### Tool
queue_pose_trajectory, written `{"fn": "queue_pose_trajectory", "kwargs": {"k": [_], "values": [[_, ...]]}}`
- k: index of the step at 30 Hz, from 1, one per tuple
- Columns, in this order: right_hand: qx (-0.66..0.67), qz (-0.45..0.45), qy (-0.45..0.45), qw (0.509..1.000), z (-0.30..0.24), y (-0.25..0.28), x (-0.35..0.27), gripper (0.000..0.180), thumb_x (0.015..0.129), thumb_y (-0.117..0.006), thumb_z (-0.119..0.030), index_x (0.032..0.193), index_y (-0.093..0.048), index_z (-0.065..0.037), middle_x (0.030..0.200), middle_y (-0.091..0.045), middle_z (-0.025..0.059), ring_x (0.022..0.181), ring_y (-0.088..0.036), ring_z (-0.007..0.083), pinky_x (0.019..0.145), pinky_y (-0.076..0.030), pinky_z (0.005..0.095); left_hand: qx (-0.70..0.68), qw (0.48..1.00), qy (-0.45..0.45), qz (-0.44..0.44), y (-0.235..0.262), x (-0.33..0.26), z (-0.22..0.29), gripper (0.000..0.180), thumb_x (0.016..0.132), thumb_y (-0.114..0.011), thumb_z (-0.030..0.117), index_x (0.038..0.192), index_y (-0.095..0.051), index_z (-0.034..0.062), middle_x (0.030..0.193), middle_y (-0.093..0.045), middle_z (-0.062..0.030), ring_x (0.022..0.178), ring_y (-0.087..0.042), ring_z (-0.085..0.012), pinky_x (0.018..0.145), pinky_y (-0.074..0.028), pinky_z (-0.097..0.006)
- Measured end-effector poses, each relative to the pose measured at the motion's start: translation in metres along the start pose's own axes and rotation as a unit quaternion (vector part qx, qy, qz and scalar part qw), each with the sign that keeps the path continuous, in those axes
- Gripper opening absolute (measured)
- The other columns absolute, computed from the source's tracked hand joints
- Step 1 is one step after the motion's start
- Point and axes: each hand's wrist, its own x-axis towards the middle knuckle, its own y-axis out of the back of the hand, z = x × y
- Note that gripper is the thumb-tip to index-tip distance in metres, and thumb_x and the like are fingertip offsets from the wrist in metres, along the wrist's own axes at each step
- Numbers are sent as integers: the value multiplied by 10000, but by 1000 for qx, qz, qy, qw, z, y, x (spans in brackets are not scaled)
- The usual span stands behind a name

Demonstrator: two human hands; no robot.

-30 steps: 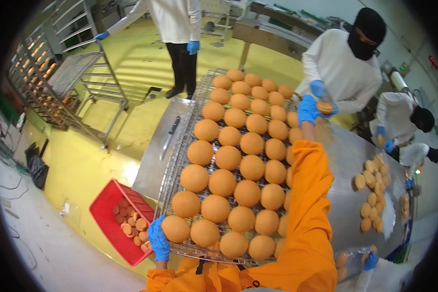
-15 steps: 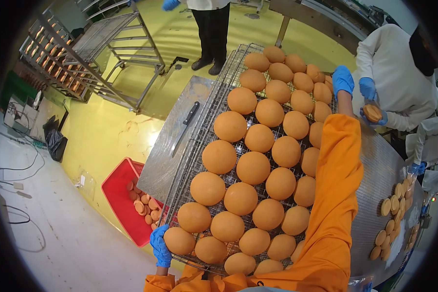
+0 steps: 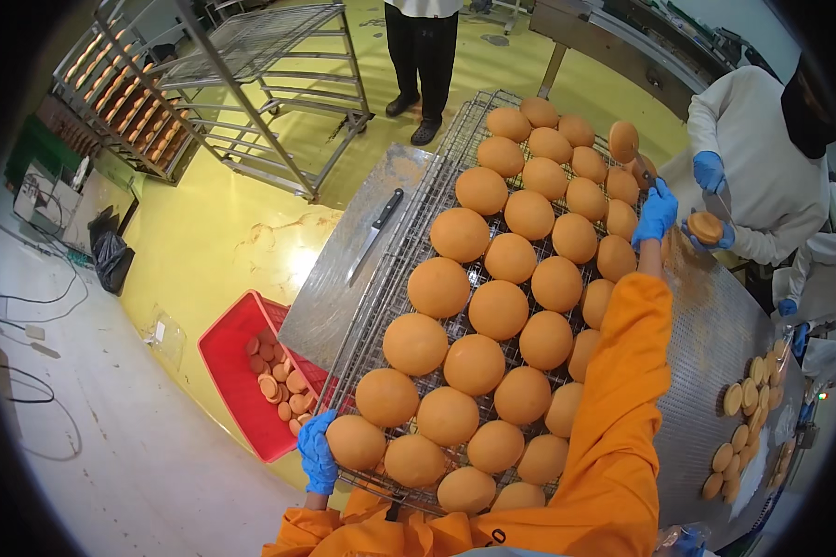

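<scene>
Rows of round golden-brown cakes (image 3: 498, 310) lie on a stack of wire cooling racks (image 3: 344, 357). At the near left corner, my left hand (image 3: 318, 453), in a blue glove, is closed around the rack's edge beside a cake. My right hand (image 3: 657, 213), also gloved, is closed at the far right side, its arm stretched over the right-hand cakes. From its fingers a thin dark tool (image 3: 643, 171) seems to stick up, partly hidden. Against this tool a tilted cake (image 3: 623, 141) stands raised above the others.
A knife (image 3: 375, 234) lies on a metal table (image 3: 330, 302) left of the racks. Below it is a red crate (image 3: 237, 390) holding cake pieces. A co-worker (image 3: 762, 167) holds a cake at the right metal table (image 3: 687, 371). Wheeled racks (image 3: 279, 102) and another person stand beyond.
My right hand has pulled back toward me, and a far-right cake now stands tilted up near it. My left hand keeps its hold. The whole view has shifted slightly.
</scene>
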Motion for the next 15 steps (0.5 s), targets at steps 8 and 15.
{"fn": "queue_pose_trajectory", "kwargs": {"k": [8,15], "values": [[348,-217,-114,905,-190,109,-198,323,904,-543,-20,1218,-607,17,1061,-656,68,933,-581,127,811,-476,253,-48,998,-29,-26,9,-8,-10,512,981,-367,391,1303,-538,32,1324,-537,-140,1221,-484,-270,1053,-344,-381],[300,-420,158,842,-348,189,-494,331,892,-563,-43,1222,-593,-30,1161,-623,128,1060,-592,268,907,-473,331,-611,768,87,170,68,19,24,843,884,-628,381,1505,-109,146,1472,-288,-185,1354,-315,-350,1086,-330,-538]]}}
